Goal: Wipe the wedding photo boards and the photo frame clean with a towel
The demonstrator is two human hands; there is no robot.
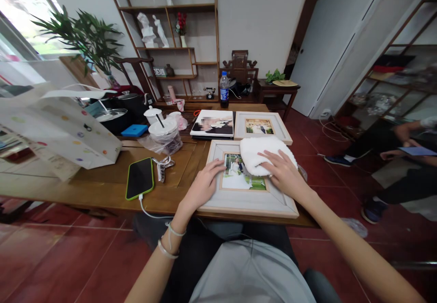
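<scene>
A pale wooden picture frame (239,200) with a wedding photo lies flat at the near edge of the wooden table (102,180). My left hand (203,185) rests on the frame's left border, fingers stretched flat, holding nothing. My right hand (285,173) lies flat with spread fingers on a folded white cloth (259,153) that covers the frame's upper right part and the photo's corner.
Behind the frame lie a second framed photo (261,126) and a photo album (213,124). A green-cased phone (139,178) on a cable, a metal clip (163,164), a bagged lidded cup (165,134) and a white paper bag (58,130) sit left. Another person (403,157) sits at right.
</scene>
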